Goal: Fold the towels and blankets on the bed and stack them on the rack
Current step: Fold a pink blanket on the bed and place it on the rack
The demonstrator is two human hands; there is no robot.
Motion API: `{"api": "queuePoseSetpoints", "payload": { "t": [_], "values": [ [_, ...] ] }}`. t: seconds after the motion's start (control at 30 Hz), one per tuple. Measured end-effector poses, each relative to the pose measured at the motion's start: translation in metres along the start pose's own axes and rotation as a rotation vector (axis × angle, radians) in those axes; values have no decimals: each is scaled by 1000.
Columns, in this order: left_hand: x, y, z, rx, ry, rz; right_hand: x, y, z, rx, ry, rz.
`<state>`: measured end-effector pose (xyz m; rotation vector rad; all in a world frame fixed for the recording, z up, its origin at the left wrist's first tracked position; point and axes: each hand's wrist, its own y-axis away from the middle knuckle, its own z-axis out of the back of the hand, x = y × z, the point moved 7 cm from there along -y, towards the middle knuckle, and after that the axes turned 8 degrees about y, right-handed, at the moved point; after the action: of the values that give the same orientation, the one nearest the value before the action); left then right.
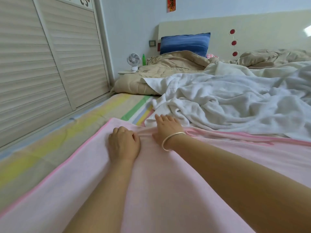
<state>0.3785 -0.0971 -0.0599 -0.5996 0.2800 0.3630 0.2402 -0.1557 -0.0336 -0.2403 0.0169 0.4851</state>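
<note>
A pale pink towel (168, 190) with a darker pink hem lies spread across the near part of the bed, under both my forearms. My left hand (123, 144) rests on it near its far edge, fingers curled into bunched fabric. Beside it, my right hand (165, 127), a gold bangle on the wrist, lies with fingers stretched forward over the pink towel's far edge, fingertips touching a white towel. A crumpled white blanket (235, 101) is heaped just beyond, to the right.
A striped pastel sheet (67, 132) covers the mattress on the left. A beige quilt (168, 69) and blue pillow (185, 42) lie by the headboard (252, 26). Louvred wardrobe doors (42, 64) run along the left. A small fan (133, 62) and green bottle (143, 59) stand on a bedside table.
</note>
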Motion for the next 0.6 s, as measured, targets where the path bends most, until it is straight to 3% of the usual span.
{"api": "queuePoseSetpoints", "payload": {
  "t": [0.1, 0.27, 0.4, 0.5, 0.6],
  "values": [
    [1, 0, -7, -5, -64, -26, -1, -13, -8, 78, 29, -69],
    [3, 4, -13, 47, -58, -12, 23, -4, 9, -87, -14, 69],
    [0, 6, -9, 42, -40, 9, 23, -14, -1, 157, -85, -8],
    [4, 4, -13, 68, -6, 40, 14, -30, -8, 229, -154, -171],
    [5, 3, -13, 68, 15, 40, 20, -33, -7, 359, -192, -206]
  ]
}}
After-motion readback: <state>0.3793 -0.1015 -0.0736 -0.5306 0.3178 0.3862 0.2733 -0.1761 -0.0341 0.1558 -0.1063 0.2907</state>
